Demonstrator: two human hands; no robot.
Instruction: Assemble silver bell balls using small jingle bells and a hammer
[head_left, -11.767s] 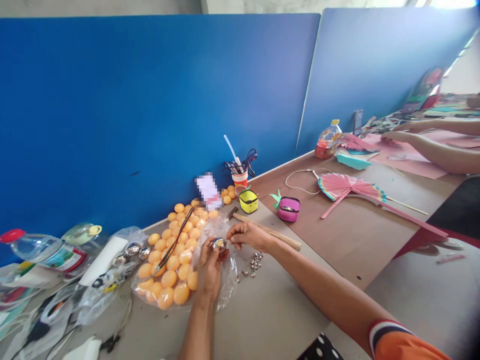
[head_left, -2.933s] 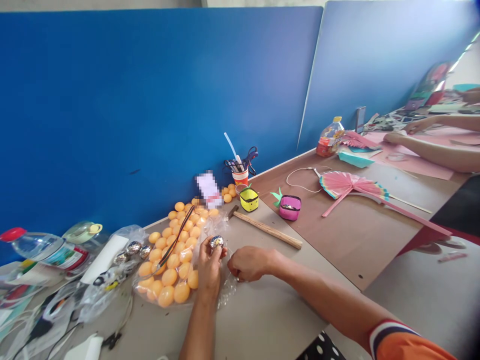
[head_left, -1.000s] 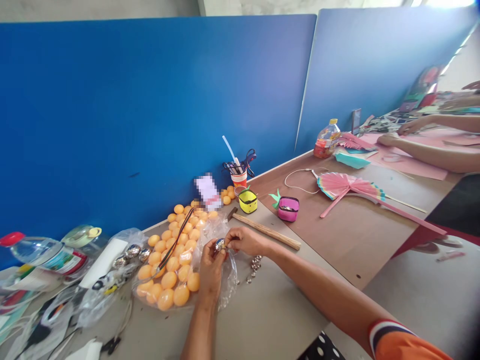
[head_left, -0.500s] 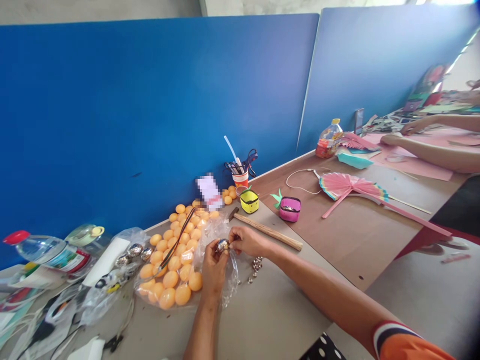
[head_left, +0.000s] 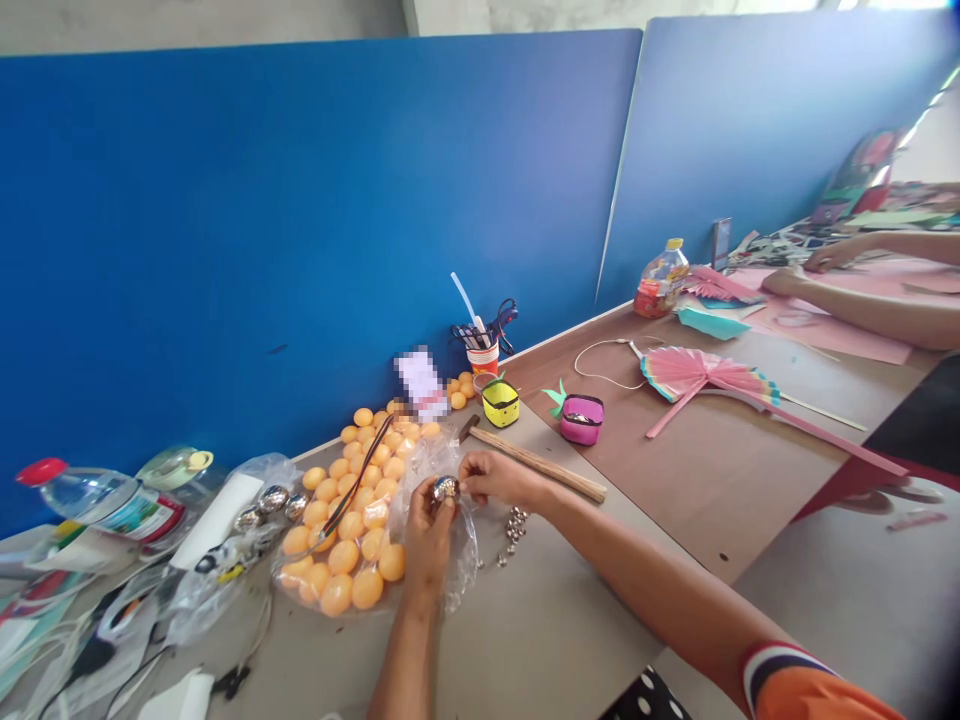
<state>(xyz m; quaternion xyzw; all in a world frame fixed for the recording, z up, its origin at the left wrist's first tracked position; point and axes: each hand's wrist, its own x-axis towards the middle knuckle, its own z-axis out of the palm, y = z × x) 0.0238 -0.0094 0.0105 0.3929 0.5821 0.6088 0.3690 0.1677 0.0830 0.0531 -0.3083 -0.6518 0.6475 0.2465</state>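
My left hand [head_left: 427, 535] grips a small ball covered in shiny silver studs [head_left: 445, 488], held up above a clear plastic bag [head_left: 457, 560]. My right hand [head_left: 499, 478] is pinched at the ball's right side; what its fingertips hold is too small to name. Several loose silver studs [head_left: 511, 524] lie on the grey table [head_left: 525, 620] just right of my hands. A heap of orange ping-pong balls [head_left: 349, 520] lies to the left of my left hand.
A wooden-handled hammer [head_left: 534, 462] lies behind my right hand. Yellow [head_left: 500, 402] and pink [head_left: 582, 419] small boxes, a cup of pens and scissors [head_left: 481, 350], a pink paper fan [head_left: 697, 378], and water bottles [head_left: 97, 495] stand around. Another person's arms [head_left: 862, 300] work at far right.
Almost nothing differs from half a second ago: both hands stay at the studded ball. About three seconds ago my right hand was down at the loose studs; it has since come back up.
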